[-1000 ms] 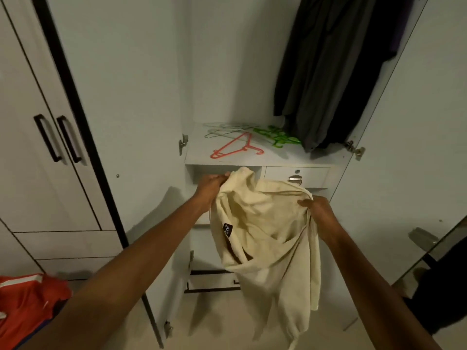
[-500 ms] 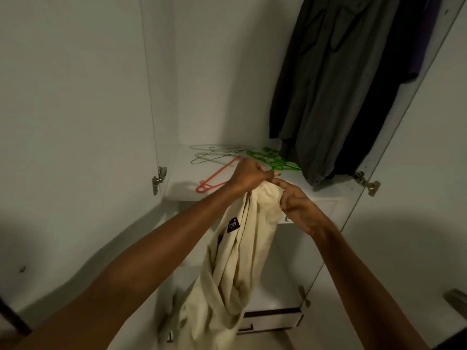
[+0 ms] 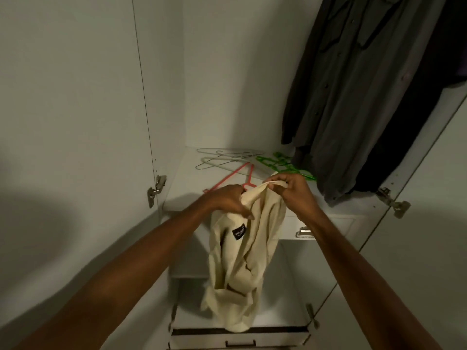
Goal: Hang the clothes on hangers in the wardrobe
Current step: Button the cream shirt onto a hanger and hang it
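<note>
A cream garment with a small black label hangs bunched in front of the wardrobe shelf. My left hand grips its upper edge on the left. My right hand pinches the top fold just beside it. Behind my hands, on the shelf, lie a red hanger, a green hanger and pale wire hangers. The red hanger's lower part is hidden by my left hand.
Dark shirts hang at the right of the wardrobe, reaching down to the shelf. A drawer with a metal handle sits under the shelf. Open wardrobe doors flank both sides. Lower drawers are below.
I have stepped closer to the wardrobe. My hands came together and rose to shelf height with the garment, which now hangs bunched and narrow instead of spread wide.
</note>
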`<state>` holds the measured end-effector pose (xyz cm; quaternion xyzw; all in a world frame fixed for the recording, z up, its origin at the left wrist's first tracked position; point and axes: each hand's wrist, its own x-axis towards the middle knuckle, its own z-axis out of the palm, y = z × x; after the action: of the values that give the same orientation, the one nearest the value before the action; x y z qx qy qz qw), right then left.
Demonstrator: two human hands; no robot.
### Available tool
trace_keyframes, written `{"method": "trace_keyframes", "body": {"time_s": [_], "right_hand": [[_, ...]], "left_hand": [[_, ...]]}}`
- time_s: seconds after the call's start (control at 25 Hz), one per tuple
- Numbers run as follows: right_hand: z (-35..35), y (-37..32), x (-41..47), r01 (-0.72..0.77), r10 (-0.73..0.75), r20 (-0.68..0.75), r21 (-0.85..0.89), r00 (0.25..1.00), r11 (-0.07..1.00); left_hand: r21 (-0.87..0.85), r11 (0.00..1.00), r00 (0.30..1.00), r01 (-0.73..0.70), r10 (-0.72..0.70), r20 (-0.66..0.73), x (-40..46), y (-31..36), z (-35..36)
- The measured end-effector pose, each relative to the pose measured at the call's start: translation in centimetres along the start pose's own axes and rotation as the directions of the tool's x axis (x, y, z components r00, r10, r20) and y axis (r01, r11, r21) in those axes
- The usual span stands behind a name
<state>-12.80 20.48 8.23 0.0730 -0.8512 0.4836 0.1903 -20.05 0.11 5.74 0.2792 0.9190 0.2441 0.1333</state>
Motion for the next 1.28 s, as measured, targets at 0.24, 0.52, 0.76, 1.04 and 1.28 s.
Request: {"method": "trace_keyframes", "body": {"time_s": [0.24, 0.52, 0.76, 1.04, 1.28], "right_hand": [[-2.3, 0.3, 1.3, 0.007, -0.010, 0.051, 0.071, 0.999, 0.997], [-7.5, -0.3, 0.5, -0.024, 0.002, 0.083, 0.256, 0.997, 0.966], [-12.8, 0.9, -0.1, 0.001, -0.004, 0.007, 0.378, 1.000, 0.926], [-16.7, 3.4, 2.3, -0.015, 0.007, 0.099, 0.073, 0.995, 0.997], [-12.7, 4.2, 10.4, -0.030, -0.021, -0.247, -0.203, 0.969, 0.979]], "left_hand": [[-0.174, 0.969, 0.939, 0.177, -0.219, -0.266, -1.6, -5.1, 6.0], [-0.471, 0.880, 0.956, 0.067, -0.192, -0.223, -2.0, -0.3, 13.1], [-0.377, 0.925, 0.946, 0.052, -0.167, -0.279, -1.6, 2.2, 11.6], [-0.203, 0.964, 0.614, 0.172, -0.266, -0.743, -2.3, 2.4, 2.9], [-0.341, 0.920, 0.432, 0.193, -0.392, -0.812, 2.2, 3.5, -7.4]]}}
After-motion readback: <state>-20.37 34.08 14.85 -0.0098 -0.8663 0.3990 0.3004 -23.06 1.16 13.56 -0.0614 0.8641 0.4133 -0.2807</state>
